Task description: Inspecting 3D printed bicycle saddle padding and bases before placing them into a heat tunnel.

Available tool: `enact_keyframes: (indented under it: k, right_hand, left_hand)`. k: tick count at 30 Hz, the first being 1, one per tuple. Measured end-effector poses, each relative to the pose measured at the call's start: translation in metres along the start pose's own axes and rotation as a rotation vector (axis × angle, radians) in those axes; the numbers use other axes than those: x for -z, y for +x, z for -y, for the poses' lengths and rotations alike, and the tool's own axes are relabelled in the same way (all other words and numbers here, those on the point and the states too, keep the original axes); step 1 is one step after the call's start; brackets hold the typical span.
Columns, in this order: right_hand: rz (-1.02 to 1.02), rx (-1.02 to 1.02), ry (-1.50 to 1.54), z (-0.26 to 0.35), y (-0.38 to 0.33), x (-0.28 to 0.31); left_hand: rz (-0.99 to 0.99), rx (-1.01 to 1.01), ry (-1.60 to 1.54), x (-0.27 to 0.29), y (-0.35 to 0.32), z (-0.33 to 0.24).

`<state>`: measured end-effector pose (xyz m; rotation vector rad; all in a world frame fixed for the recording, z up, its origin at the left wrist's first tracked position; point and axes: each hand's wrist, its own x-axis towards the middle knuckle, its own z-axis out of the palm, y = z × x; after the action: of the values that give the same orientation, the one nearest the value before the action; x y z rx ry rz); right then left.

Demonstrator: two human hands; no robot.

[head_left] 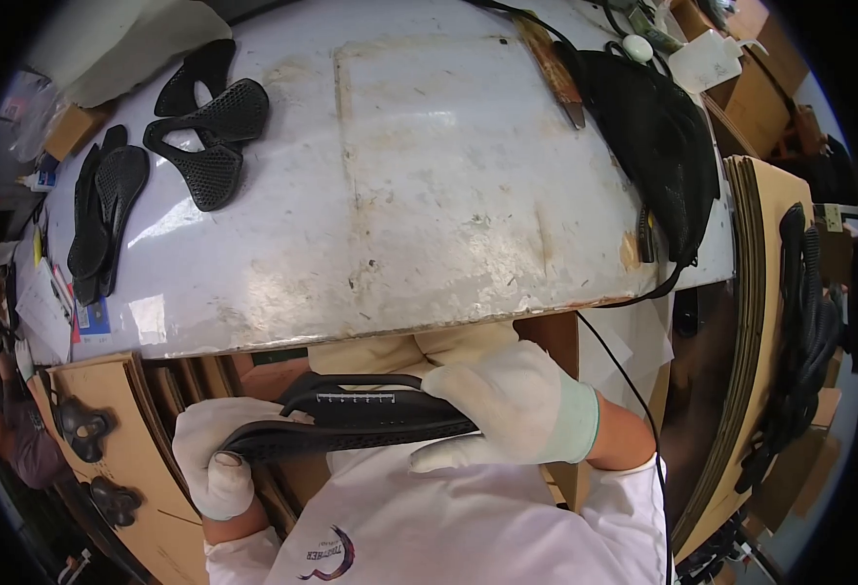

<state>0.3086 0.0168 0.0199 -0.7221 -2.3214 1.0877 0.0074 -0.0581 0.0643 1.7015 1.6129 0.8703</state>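
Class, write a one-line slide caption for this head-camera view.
Two white-gloved hands, left and right, hold a black perforated part below a scuffed white table.

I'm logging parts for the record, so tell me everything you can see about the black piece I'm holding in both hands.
The black piece is long, narrow and slightly curved, like a saddle-shaped shell seen edge-on. It looks like moulded plastic or rubber, with a row of small holes along its lower edge and short pale marks on its side. It lies roughly level, below the table edge, close to your body. The gloved left hand grips its left end; the gloved right hand covers its right end.
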Motion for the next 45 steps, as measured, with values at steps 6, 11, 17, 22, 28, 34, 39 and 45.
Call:
enact_keyframes:
  k: [6,11,17,22,28,34,39,45]
  right_hand:
    - [-0.049,-0.029,-0.088,0.003,0.005,0.000]
    - [0.047,-0.058,-0.123,0.008,0.005,0.009]
    - [-0.041,-0.152,0.046,0.009,0.003,0.001]
    - [0.019,-0.197,0.055,-0.001,-0.001,-0.004]
    - [0.058,-0.188,0.021,0.000,0.002,-0.005]
    - [0.033,-0.288,-0.226,0.018,0.014,-0.007]
    - [-0.100,-0.208,-0.415,0.013,0.016,-0.003]
    - [-0.174,-0.215,-0.710,0.022,0.010,0.010]
  left_hand:
    - [-0.048,-0.001,-0.042,-0.009,0.001,-0.010]
    - [-0.007,-0.241,-0.125,-0.003,0.000,-0.004]
    - [-0.014,-0.346,-0.053,-0.005,0.002,-0.001]
    - [-0.024,-0.072,-0.042,-0.009,0.009,0.018]
    - [0.036,-0.013,-0.172,-0.002,0.016,0.016]
    - [0.018,-0.172,-0.074,-0.018,0.022,0.002]
    - [0.019,-0.314,-0.130,-0.032,0.037,0.003]
    - [0.114,-0.388,-0.203,-0.035,0.055,0.009]
